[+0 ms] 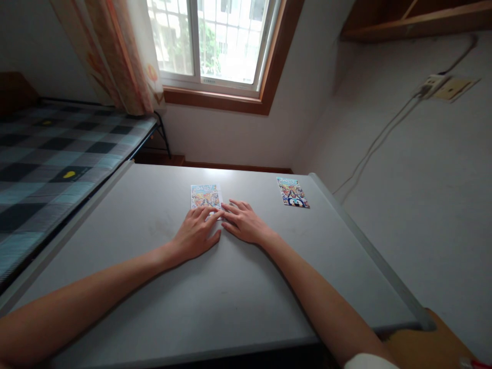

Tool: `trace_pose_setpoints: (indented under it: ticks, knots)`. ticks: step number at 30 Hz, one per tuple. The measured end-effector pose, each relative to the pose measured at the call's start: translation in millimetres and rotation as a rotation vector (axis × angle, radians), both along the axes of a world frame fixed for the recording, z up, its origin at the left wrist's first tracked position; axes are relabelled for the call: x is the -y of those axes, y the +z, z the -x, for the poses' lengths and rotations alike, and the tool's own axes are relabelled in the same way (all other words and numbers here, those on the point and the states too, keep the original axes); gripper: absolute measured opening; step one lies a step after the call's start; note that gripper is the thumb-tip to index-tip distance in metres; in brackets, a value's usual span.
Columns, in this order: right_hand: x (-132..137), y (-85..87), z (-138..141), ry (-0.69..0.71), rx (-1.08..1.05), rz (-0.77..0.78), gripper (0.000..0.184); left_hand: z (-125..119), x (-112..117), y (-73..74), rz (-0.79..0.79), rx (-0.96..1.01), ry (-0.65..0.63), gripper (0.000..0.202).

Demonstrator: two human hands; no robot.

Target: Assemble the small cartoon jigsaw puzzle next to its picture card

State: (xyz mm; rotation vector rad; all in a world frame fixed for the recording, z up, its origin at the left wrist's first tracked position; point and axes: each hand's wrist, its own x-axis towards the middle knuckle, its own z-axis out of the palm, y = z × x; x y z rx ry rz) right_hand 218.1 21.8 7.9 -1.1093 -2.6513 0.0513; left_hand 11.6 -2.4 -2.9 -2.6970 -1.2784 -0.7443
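Both my hands lie flat on a grey table (154, 287), side by side near its middle. My left hand (197, 233) has its fingers stretched out, and the fingertips rest on the near edge of a small colourful picture card (205, 195). My right hand (243, 221) is open too, fingers spread flat on the tabletop just right of that card, touching my left fingertips. A second colourful card (292, 191) lies apart at the far right of the table, untouched.
A bed with a blue-and-black checked cover (49, 154) runs along the table's left side. A window (213, 41) with a curtain (111, 56) is behind the table. A white wall with a socket (438, 84) and cable stands to the right.
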Motion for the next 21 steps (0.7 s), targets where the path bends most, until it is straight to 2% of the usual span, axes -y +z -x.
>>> trace_pose_setpoints:
  ticks: [3,9,13,18,21]
  knots:
    - [-7,2.1,-14,-0.071,0.022,-0.009,0.044,0,0,-0.5,0.004,-0.014,-0.014,0.043]
    - [-32,0.3,-74,-0.402,0.003,0.004,0.039,1,-1,-0.6,0.046,-0.023,-0.016,0.033]
    - [-41,-3.0,-107,-0.553,-0.024,0.009,0.034,1,-1,0.0,0.066,-0.019,-0.04,0.028]
    - [-44,-7.3,-119,-0.682,0.004,-0.038,0.035,0,-1,1.5,0.075,-0.012,-0.05,0.028]
    - [-43,-9.1,-117,-0.842,0.013,-0.081,0.042,0,-1,2.4,0.082,-0.016,-0.051,0.028]
